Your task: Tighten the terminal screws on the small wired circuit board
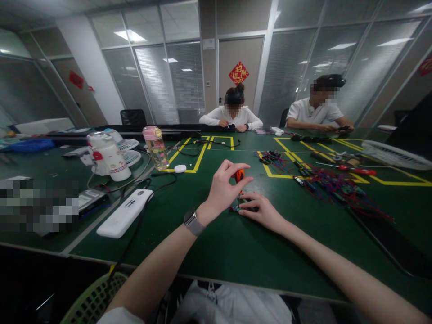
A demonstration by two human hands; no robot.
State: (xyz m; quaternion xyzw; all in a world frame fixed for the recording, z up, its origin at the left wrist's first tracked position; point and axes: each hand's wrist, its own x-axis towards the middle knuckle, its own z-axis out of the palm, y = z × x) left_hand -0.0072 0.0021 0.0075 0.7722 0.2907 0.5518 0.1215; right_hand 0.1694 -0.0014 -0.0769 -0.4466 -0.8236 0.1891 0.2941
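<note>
An orange-and-black screwdriver (239,175) stands upright over the table. My left hand (224,182) is closed around its handle, thumb and forefinger curving past it with their tips apart. Below, the dark shaft runs down to a small circuit board (233,209) lying on the green surface. My right hand (261,211) pinches this board from the right and steadies it, its fingertips close beside the shaft. The fingers partly cover the board, so the point where shaft and board meet is hard to see.
Right of my hands lies a heap of wired circuit boards (334,184), near a red screwdriver (357,170). A white power bank (125,213), a pink-lidded bottle (157,147) and a white flask (110,157) stand left. Two people sit across the green table (209,252).
</note>
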